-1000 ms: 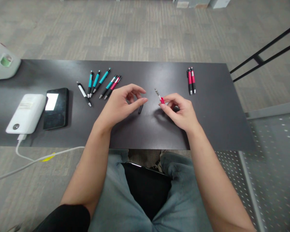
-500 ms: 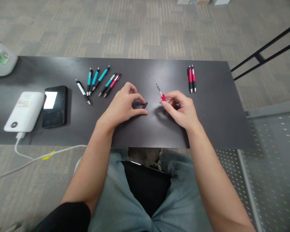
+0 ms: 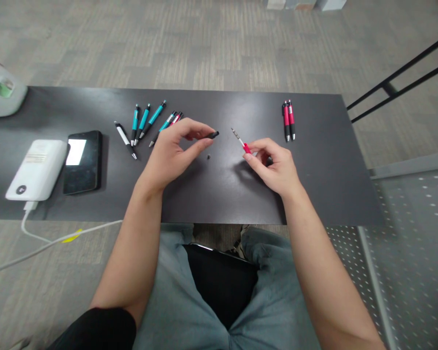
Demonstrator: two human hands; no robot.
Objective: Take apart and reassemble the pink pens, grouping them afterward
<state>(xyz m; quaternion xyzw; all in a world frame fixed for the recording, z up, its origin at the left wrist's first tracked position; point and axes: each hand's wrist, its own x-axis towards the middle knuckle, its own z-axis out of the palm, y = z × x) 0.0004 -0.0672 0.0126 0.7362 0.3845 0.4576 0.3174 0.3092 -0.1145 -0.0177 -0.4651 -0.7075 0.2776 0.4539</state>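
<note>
Between the thumb and fingers of my left hand (image 3: 178, 148) is a black pen grip section (image 3: 213, 134), held above the table. My right hand (image 3: 272, 163) pinches the red upper barrel (image 3: 246, 148) of a taken-apart pen. A thin refill (image 3: 237, 137) with a spring near its point sticks out of that barrel, aimed up and left toward the grip section, with a gap between them. On the table below my left fingertips lies a tiny dark piece (image 3: 209, 156), too small to name for sure. The far end of the red barrel is hidden by my right hand.
Several teal pens (image 3: 144, 121), a white pen (image 3: 126, 140) and a partly hidden red pen (image 3: 176, 118) lie left. Two red pens (image 3: 289, 120) lie right. A black phone (image 3: 82, 163) and a cabled white power bank (image 3: 38, 170) rest on the dark table (image 3: 222, 204).
My left hand has picked the black grip section up off the table and raised it away from me. The tiny dark piece now shows uncovered. My right hand has barely moved, tilting the refill slightly.
</note>
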